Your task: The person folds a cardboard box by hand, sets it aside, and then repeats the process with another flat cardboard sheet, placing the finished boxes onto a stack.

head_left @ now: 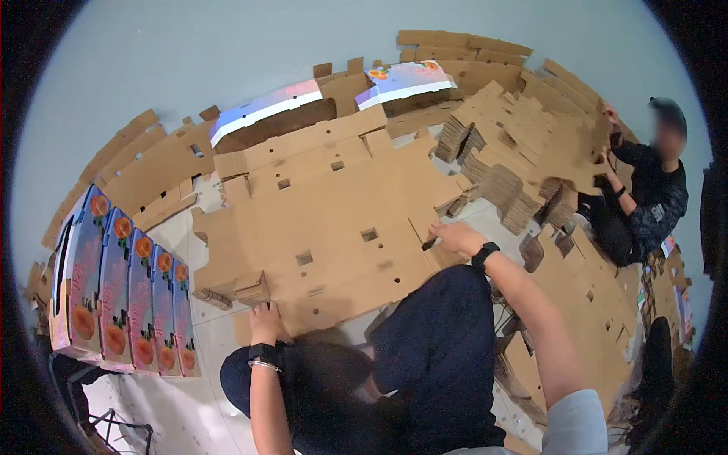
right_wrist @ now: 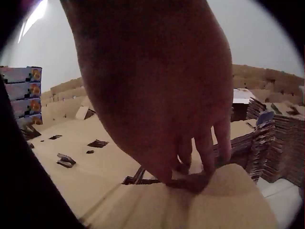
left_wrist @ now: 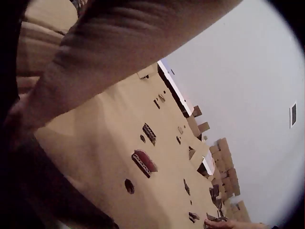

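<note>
A large flat cardboard box blank (head_left: 341, 220) with punched slots and holes lies on a pile before the seated person's knees. At its near left corner, the left hand (head_left: 267, 324) grips the edge beside some upright folded flaps (head_left: 252, 288). In the left wrist view that hand is mostly dark at the frame's edge. The right hand (head_left: 459, 239) holds the blank's right side by a dark slot. From the right wrist, the right hand's fingers (right_wrist: 205, 152) bend down over the cardboard edge, their tips partly hidden.
Printed boxes with fruit pictures (head_left: 129, 303) stand in a row at left. Two open printed boxes, one blue and white (head_left: 273, 106), sit behind the blank. Stacked blanks (head_left: 508, 189) rise at right, where another person (head_left: 644, 189) handles cardboard. More cardboard lines the wall.
</note>
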{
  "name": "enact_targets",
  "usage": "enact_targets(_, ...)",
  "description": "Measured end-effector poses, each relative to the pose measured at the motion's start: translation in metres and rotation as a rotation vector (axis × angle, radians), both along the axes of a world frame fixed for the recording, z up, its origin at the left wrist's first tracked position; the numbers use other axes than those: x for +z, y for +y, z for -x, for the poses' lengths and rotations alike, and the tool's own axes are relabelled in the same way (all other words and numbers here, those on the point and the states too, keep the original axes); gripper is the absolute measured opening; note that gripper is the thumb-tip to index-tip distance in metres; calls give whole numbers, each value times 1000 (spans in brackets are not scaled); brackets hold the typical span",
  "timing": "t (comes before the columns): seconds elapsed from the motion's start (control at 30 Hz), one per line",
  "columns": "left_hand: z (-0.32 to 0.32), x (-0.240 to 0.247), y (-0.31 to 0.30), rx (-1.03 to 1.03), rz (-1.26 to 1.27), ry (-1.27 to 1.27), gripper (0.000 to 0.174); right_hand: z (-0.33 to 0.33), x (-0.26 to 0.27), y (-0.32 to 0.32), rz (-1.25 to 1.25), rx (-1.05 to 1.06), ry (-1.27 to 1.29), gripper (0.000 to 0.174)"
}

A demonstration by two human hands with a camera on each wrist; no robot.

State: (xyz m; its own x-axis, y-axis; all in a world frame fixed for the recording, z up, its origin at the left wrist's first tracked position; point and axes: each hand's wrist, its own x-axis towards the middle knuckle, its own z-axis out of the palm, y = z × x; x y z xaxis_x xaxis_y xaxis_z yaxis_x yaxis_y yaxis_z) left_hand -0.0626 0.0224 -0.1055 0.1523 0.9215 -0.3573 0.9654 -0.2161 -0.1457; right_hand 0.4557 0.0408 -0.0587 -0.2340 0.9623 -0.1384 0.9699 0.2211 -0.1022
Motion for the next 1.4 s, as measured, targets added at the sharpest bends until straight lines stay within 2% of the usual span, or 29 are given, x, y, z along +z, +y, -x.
enact_targets(0.1,4,-14,5,15,-23,-26,91,8,8,2,50,-43,-54,29)
enact_targets(0.13,17,-50,7,20,-31,-29,91,12,7,2,82,-97,-115,28)
enact_targets(0.17,33,-97,10,-159,-431,37,92,15,6,0,73,-89,-114,28)
enact_targets(0.2,29,-71,4,-336,-830,116,94,16,6,-1,11,-32,-198,26)
enact_targets(0.23,26,-44,-6,-328,-835,130,94,20,3,-4,-49,22,-278,25)
enact_targets(0.27,28,-15,-12,-127,-465,-34,96,26,-2,-9,-212,24,-315,19)
enact_targets(0.3,7,50,-10,72,-93,-197,99,37,7,-10,-217,30,-308,19)
enact_targets(0.37,29,133,-8,31,-30,-404,103,51,20,-20,47,131,-537,22)
enact_targets(0.4,73,128,13,59,-134,-573,95,63,36,-33,18,194,-583,17)
enact_targets(0.47,119,222,10,88,-753,-553,58,62,28,-43,8,197,-485,17)
enact_targets(0.5,158,259,14,-6,-1062,-446,48,64,29,-45,-1,204,-402,18)
enact_targets(0.53,199,299,15,17,-1215,-182,46,70,44,-51,-1,224,-370,22)
enact_targets(0.57,231,331,11,183,-1365,-310,46,75,51,-57,-8,230,-386,22)
enact_targets(0.63,276,368,0,314,-1642,439,46,85,58,-74,-5,181,-240,28)
enact_targets(0.67,397,331,2,329,-1645,436,46,92,62,-83,-31,214,-239,30)
enact_targets(0.7,464,299,-1,451,-1239,48,49,100,66,-92,-58,243,-236,33)
enact_targets(0.73,461,296,24,531,-803,-313,53,107,63,-98,-18,197,-326,30)
enact_targets(0.77,409,302,-4,633,-845,-220,60,115,61,-110,-99,268,-320,28)
enact_targets(0.8,390,307,-12,648,-881,-289,59,123,64,-119,-184,335,-317,26)
enact_targets(0.83,382,311,-13,656,-917,-359,59,154,95,-135,-51,410,-415,22)
enact_targets(0.87,379,312,-11,640,-913,-374,59,169,88,-148,69,323,-218,24)
enact_targets(0.93,373,312,-14,641,-947,-380,51,203,83,-188,101,487,68,27)
enact_targets(1.0,369,312,-20,635,-993,-378,46,245,105,-222,302,591,181,32)
enact_targets(1.1,397,299,-17,505,-1089,-450,34,265,57,-271,327,721,322,40)
enact_targets(1.2,387,303,-18,444,-1102,-445,34,284,79,-298,563,698,153,43)
enact_targets(1.23,386,305,-19,420,-1129,-427,36,289,84,-305,545,686,176,43)
enact_targets(1.3,358,323,-35,443,-1030,-440,40,296,86,-322,663,702,494,45)
enact_targets(1.33,397,307,-19,479,-1103,-530,40,299,82,-329,670,719,612,46)
enact_targets(1.4,378,308,-30,434,-1107,-621,37,303,88,-337,689,736,602,46)
